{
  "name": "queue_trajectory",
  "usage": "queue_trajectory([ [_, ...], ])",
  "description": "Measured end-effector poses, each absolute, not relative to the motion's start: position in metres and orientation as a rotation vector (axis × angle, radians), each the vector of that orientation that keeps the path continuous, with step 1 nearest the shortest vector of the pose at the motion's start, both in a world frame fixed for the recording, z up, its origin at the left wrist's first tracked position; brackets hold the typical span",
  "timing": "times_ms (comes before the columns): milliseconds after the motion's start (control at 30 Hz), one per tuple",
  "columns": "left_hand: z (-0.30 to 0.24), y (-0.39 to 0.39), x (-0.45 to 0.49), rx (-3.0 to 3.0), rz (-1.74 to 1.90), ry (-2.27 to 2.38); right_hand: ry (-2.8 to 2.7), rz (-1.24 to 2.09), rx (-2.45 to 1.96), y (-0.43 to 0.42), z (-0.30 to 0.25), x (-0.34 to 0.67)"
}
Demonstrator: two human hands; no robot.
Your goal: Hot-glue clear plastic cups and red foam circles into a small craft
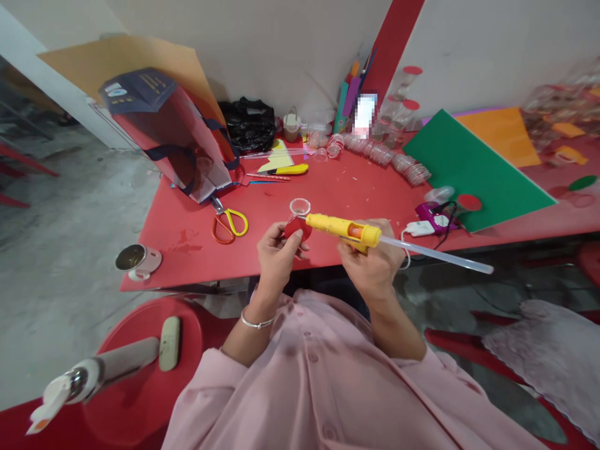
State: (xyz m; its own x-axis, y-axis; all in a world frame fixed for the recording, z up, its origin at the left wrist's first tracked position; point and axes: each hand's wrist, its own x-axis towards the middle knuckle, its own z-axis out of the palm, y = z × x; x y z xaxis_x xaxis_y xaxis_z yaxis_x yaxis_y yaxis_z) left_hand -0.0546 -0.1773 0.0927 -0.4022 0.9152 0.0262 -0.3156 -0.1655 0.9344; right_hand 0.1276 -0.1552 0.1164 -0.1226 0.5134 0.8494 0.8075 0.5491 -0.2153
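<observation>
Between its thumb and fingers, my left hand pinches a round red disc. My right hand is wrapped round the grip of a yellow hot glue gun. From the back of the gun sticks a long, translucent glue stick. The gun's nozzle points left, right at the disc's upper edge; whether it touches is too small to tell. Just beyond the disc, a clear plastic cup rests on the red table.
Scissors and a metal mug are on the left, near a paper bag. A yellow cutter lies farther back. Rows of stacked clear cups, a purple power socket and a green board occupy the right.
</observation>
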Motion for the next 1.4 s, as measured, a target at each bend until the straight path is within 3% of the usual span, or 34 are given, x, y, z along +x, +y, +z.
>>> queue_trajectory([
  [1400, 0.0955, -0.1709, -0.0507, 0.720, 1.816, 1.154, -1.812, -0.307, -1.035, -0.1555, 0.1170, 0.1249],
])
